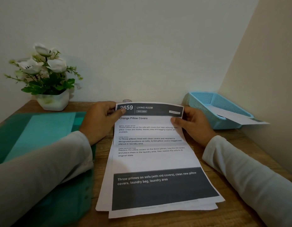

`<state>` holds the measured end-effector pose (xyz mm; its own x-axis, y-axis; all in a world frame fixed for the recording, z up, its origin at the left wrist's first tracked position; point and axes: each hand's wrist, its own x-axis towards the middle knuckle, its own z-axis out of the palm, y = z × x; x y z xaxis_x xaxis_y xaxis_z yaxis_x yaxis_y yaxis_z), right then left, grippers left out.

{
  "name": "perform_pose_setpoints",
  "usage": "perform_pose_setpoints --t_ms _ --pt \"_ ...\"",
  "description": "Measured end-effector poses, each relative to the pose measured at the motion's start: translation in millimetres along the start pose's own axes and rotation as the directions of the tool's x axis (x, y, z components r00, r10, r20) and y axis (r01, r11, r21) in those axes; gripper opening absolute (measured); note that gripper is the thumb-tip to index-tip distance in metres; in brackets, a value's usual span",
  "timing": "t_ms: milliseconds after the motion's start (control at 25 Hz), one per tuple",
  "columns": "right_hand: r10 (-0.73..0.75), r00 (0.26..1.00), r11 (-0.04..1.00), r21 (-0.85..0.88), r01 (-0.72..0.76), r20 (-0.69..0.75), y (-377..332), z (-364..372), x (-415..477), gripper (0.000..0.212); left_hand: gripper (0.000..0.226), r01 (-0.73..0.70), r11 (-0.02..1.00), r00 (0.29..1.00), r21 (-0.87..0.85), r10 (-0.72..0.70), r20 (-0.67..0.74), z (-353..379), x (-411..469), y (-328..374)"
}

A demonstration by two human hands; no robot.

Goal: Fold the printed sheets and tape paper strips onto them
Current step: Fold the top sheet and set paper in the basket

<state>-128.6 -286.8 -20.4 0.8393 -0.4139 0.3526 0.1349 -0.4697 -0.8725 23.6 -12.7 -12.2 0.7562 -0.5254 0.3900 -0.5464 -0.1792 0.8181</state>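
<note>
Top printed sheet (pixel 151 145) lies on a small stack of sheets (pixel 107 185) at centre of the wooden desk (pixel 232 210). Left hand (pixel 101 120) pinches its far-left corner, thumb on the dark header; right hand (pixel 192 125) pinches the far-right corner. Far edge lifted slightly. Green folder (pixel 43 128) to the left, blue basket (pixel 212 105) far right, flower pot (pixel 52 100) far left.

Wooden table (pixel 240 215) bears sheets (pixel 151 161), folder (pixel 43 128), basket (pixel 207 102), flowerpot (pixel 52 101).
</note>
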Motion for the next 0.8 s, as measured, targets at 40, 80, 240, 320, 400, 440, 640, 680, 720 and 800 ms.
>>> perform_pose_setpoints --t_ms 40,80,240,320,400,440,640,680,720,800 --pt "-0.003 1.0 1.0 -0.014 0.003 0.001 0.1 -0.4 0.0 0.029 0.023 -0.001 1.0 1.0 -0.003 0.001 0.004 -0.5 -1.0 1.5" --pt "-0.003 1.0 1.0 -0.018 0.003 0.001 0.0 -0.9 -0.3 0.029 0.026 -0.011 1.0 1.0 0.002 0.011 0.006 -1.0 -2.0 2.7" --pt "0.008 1.0 1.0 -0.025 -0.008 -0.011 -5.0 -0.7 -3.2 0.029 0.037 -0.061 0.998 0.998 -0.001 0.061 0.01 -1.8 -4.2 3.3" --pt "0.001 1.0 0.999 -0.037 -0.001 -0.016 -5.7 -0.5 -3.3 0.031 0.039 -0.081 0.997 0.997 -0.004 0.081 0.015 -2.3 -3.8 3.4" --pt "-0.007 1.0 0.998 -0.058 0.006 -0.019 -7.1 -0.7 -3.6 0.031 0.036 -0.107 0.994 0.994 -0.026 0.108 0.028 -2.4 -4.4 4.5" --pt "-0.013 1.0 0.997 -0.073 0.012 -0.015 -8.5 -0.7 -4.2 0.03 0.034 -0.116 0.992 0.993 -0.046 0.117 0.034 -1.9 -5.0 5.4" --pt "-0.139 0.99 0.985 -0.106 0.135 -0.03 -19.9 1.7 -11.8 0.026 0.048 -0.132 0.978 0.99 -0.163 0.137 0.02 2.1 -7.7 12.4" --pt "-0.176 0.984 0.975 -0.14 0.17 -0.033 -22.0 3.2 -13.1 0.034 0.052 -0.149 0.974 0.988 -0.171 0.153 0.011 2.4 -7.7 13.2" --pt "-0.211 0.977 0.96 -0.193 0.203 -0.025 -25.7 5.1 -15.1 0.038 0.055 -0.167 0.972 0.985 -0.167 0.173 0.019 2.4 -8.3 14.1" --pt "-0.249 0.967 0.904 -0.344 0.254 0.06 -30.2 8.9 -18.9 0.037 0.05 -0.22 0.974 0.97 -0.059 0.225 0.09 3.4 -10.5 14.8"
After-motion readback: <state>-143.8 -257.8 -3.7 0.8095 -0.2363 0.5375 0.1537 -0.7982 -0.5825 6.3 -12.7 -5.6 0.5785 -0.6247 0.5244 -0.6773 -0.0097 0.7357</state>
